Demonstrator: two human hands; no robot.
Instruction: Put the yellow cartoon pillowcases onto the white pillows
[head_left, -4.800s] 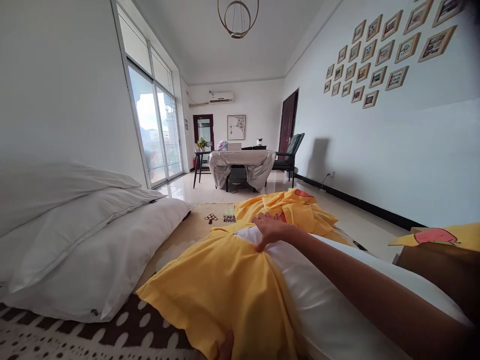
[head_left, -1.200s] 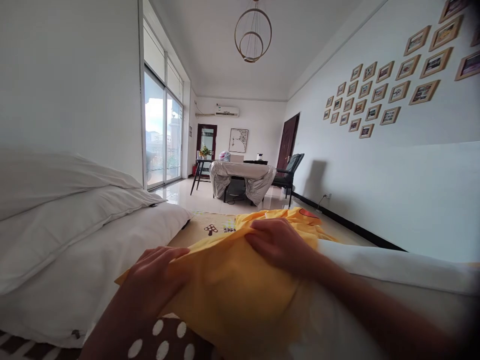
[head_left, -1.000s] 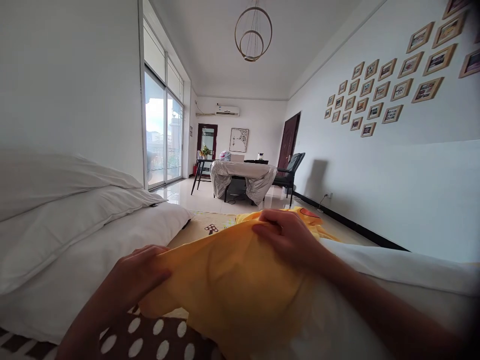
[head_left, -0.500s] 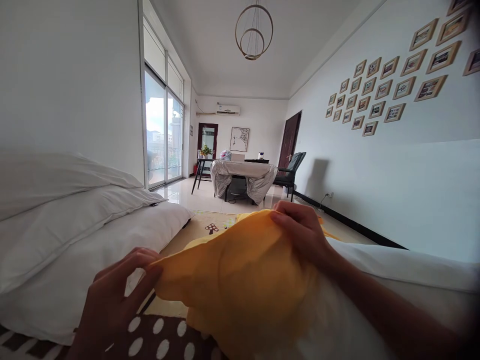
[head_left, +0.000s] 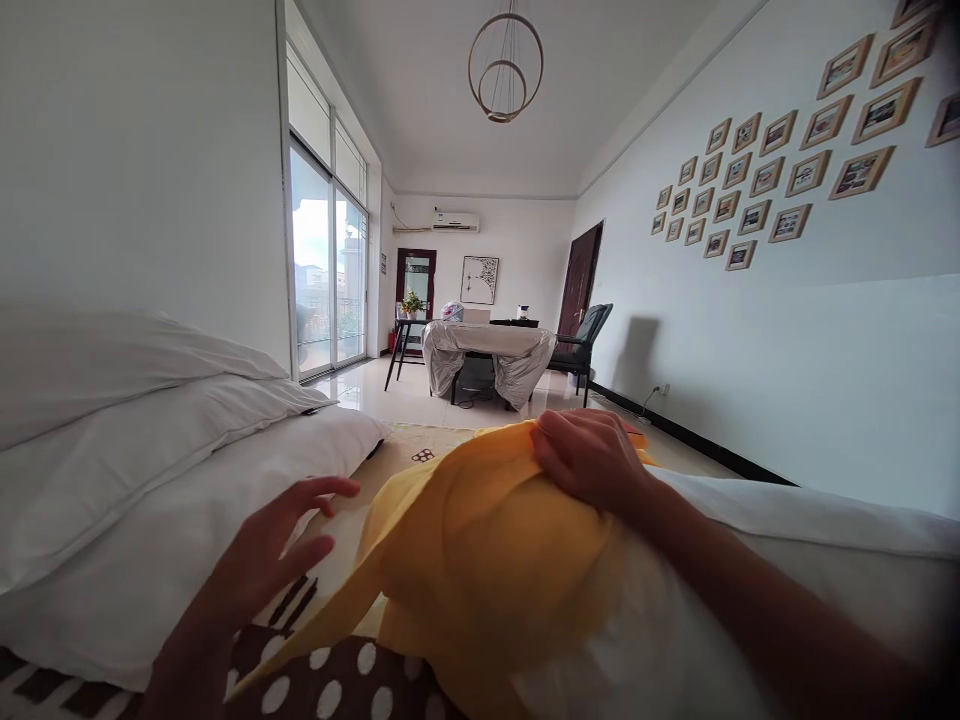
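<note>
While white pillows [head_left: 142, 520] lay stacked at L, the L hand [head_left: 251, 555] hung in front of them, grip apart, thumb & fingers spread just beside the yellow cloth [head_left: 480, 540], which bulged up near ctr, its L corner trailing over the brown, white-dotted mat [head_left: 349, 675]. Far behind stood a draped desk [head_left: 487, 338]. R hand [head_left: 585, 455] had its grip clamped on the cloth's top edge, w/ white bedding [head_left: 810, 520] at near R.

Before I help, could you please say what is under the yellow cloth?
Under the cloth, a white pillow shows at right, the dotted mat at left; whatever the middle covers is hidden.
</note>
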